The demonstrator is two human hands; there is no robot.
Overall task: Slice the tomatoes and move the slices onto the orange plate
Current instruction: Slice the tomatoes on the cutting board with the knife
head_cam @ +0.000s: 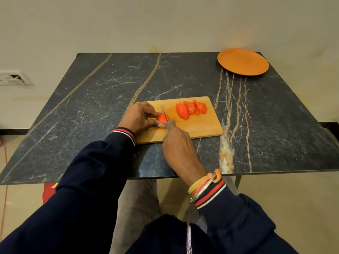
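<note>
A wooden cutting board (201, 125) lies in the middle of the dark marble table. On its left part my left hand (136, 117) pinches a tomato piece (161, 118) between fingers and thumb. My right hand (178, 145) grips a knife (166, 118) with a blue handle, and its blade rests across that tomato piece. Several cut tomato slices (190, 109) lie grouped on the board's right part. The orange plate (243, 61) stands at the table's far right corner with nothing on it.
The dark marble table (91, 107) stands against a pale wall. A wall socket (12, 77) is at the left. An orange cord (4, 180) runs down the floor at the left, and something red (48, 191) lies under the table's near edge.
</note>
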